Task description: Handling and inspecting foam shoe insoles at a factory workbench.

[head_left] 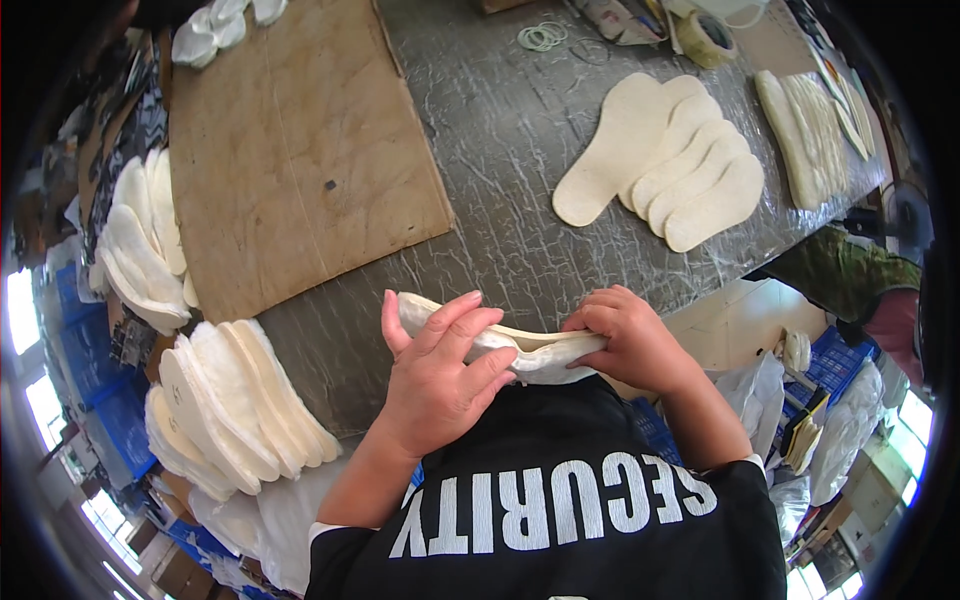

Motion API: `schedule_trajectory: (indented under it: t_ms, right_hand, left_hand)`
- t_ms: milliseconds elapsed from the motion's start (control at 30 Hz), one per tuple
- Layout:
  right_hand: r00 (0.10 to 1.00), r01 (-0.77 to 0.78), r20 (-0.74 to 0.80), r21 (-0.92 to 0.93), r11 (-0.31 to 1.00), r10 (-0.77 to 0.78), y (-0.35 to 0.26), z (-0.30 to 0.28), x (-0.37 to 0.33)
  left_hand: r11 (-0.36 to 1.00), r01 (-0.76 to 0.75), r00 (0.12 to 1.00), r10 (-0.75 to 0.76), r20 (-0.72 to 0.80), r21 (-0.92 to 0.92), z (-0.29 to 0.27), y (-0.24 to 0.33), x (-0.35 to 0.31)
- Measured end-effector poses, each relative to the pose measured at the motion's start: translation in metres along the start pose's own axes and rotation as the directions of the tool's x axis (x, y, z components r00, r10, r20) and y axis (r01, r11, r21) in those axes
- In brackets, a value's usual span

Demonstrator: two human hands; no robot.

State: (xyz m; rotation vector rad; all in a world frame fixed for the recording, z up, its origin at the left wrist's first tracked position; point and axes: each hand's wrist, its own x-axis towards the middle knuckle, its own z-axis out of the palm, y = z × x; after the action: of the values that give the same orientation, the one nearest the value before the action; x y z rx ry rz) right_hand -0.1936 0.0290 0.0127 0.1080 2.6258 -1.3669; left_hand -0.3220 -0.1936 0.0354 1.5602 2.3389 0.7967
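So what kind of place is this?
Probably a shoe-insole workshop: cream insoles fanned out on the worktable, a fluffy stack to the left, and a tape roll at the far side.

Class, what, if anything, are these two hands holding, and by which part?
A fleecy white insole: the left hand holds its left half, the right hand its right end.

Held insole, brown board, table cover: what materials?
Held insole: likely fleece plus a felt-like layer; fluffy white face, cream edge.
Brown board: cardboard or hardboard, can't tell; matte, flat, scuffed.
Table cover: probably plastic film; glossy, wrinkled highlights.
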Motion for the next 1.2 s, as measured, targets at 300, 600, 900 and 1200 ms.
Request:
schedule_trajectory:
  t_ms: [300,600,900,1200]
  right_hand:
    - [0.998,-0.015,0.054,0.129,0.992,0.008,-0.019,-0.022,-0.025]
    - [0.816,-0.295,0.559,0.624,0.724,-0.149,0.039,-0.014,-0.031]
    - [0.729,-0.643,0.625,0.765,0.033,-0.279,0.038,0.018,-0.050]
    - [0.783,-0.618,0.619,0.785,0.038,-0.059,0.026,0.015,-0.054]
  left_hand:
    - [0.998,-0.062,0.986,0.063,0.156,-0.010,-0.002,0.050,0.020]
    - [0.961,-0.275,0.957,0.270,0.103,0.034,0.018,0.071,0.008]
    - [0.953,-0.301,0.949,0.302,0.094,-0.022,0.016,0.086,0.014]
    - [0.979,-0.202,0.959,0.196,0.202,0.009,0.024,0.095,0.017]
